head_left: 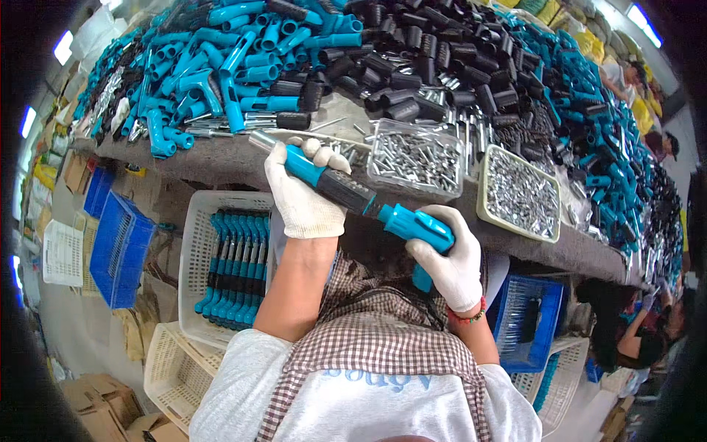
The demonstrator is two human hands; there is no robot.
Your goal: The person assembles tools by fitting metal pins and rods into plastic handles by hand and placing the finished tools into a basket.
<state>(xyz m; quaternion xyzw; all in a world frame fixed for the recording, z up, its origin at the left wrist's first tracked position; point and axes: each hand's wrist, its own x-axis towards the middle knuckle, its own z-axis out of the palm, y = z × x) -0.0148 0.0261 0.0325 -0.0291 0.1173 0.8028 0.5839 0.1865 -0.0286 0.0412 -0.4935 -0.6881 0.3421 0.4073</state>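
By the near edge of the table (221, 163), the white-gloved left hand (303, 197) is clamped on a shaft (347, 190): silver tip, teal, then textured black; lower, the shirt (353, 412) bears upside-down blue lettering; further right, a glossy teal handle (414, 225), its narrow end at the shaft's black end, is gripped by the white-gloved right hand (455, 258)

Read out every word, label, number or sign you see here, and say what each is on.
Pale shirt: blue lettering, upside down, at the checked apron's edge; I won't copy it out.
Black grip held by the left hand: faint pale marks, too small to read.
Elsewhere: no text I can make out.
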